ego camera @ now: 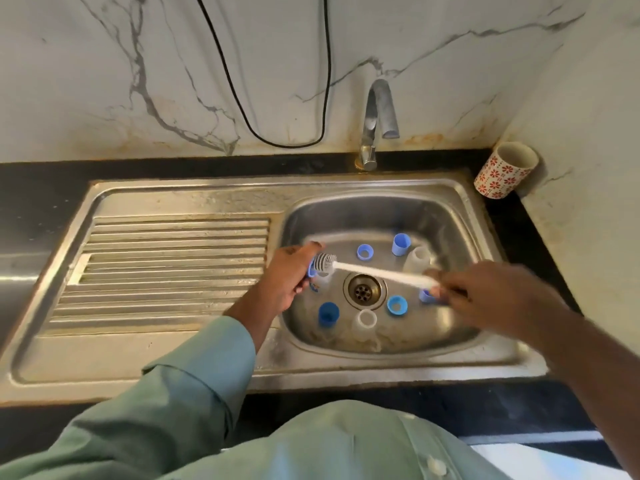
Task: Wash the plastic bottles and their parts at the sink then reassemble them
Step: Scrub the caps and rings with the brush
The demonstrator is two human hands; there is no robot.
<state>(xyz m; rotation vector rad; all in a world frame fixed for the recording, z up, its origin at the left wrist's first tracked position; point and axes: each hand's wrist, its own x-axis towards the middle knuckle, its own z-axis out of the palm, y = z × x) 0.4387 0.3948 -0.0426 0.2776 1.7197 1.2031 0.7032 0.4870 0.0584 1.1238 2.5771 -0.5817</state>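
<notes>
Two hands: bristly striped brush (325, 263), round blue ring (311, 270).

Even daylight (blurred hands), fisheye edges

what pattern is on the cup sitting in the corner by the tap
The cup is white with red flower motifs, cream inside; the head view shows it plainly.
</notes>
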